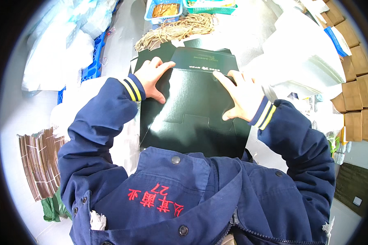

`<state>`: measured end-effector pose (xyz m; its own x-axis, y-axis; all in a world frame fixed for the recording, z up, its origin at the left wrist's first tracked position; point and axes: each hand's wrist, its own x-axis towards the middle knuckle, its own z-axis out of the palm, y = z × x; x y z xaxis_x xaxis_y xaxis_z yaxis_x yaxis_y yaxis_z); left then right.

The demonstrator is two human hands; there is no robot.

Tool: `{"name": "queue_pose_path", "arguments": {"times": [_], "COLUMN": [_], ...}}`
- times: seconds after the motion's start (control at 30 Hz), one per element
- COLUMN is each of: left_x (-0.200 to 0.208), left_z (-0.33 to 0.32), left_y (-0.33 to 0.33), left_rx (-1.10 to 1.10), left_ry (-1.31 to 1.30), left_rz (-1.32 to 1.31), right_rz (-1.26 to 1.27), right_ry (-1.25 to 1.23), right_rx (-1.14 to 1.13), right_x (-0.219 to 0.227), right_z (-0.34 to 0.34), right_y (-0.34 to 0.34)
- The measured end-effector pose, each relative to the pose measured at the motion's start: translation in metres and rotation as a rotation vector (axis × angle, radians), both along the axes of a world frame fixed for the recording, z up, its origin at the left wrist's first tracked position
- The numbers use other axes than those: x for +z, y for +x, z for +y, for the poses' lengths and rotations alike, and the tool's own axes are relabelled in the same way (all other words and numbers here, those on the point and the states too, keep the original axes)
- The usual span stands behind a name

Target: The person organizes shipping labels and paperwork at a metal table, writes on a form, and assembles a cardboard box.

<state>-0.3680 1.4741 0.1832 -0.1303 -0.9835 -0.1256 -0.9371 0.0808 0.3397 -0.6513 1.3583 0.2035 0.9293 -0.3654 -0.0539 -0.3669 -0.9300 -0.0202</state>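
A glossy dark green cardboard box blank lies in front of me, with a crease across its upper part and a printed flap beyond it. My left hand rests on its left side, fingers spread, index fingertip near the crease. On the right side lies my right hand, thumb and index finger apart, the index tip touching near the crease. Neither hand grips anything that I can see. The near end of the cardboard is hidden by my dark blue jacket.
Beyond the cardboard lies a heap of tan cord, behind it a blue basket and a green basket. White plastic bags and stacked brown cartons stand at right. Bundled flat cardboard and a blue pallet are at left.
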Motion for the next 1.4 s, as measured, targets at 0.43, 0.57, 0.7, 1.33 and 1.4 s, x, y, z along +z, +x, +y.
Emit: {"name": "queue_pose_path", "arguments": {"times": [0.43, 0.57, 0.7, 1.33, 1.4], "left_x": [-0.057, -0.065, -0.070, -0.026, 0.068], "left_z": [-0.020, -0.015, -0.014, 0.079, 0.085], "left_y": [-0.006, -0.013, -0.017, 0.067, 0.043], "left_rx": [0.126, 0.156, 0.193, 0.449, 0.382], "left_ry": [0.029, -0.045, -0.064, -0.153, -0.258], "left_rz": [-0.125, -0.211, -0.265, 1.724, 1.711], "right_rz": [0.100, 0.062, 0.013, -0.609, -0.745], "right_ry": [0.061, -0.034, -0.115, 1.163, 1.067], "right_rx": [-0.093, -0.131, -0.145, -0.184, -0.084], "right_x": [-0.062, -0.072, -0.080, 0.040, 0.088], "right_z": [-0.026, -0.018, -0.015, -0.049, -0.058], "right_y": [0.014, 0.018, 0.018, -0.048, -0.042]}}
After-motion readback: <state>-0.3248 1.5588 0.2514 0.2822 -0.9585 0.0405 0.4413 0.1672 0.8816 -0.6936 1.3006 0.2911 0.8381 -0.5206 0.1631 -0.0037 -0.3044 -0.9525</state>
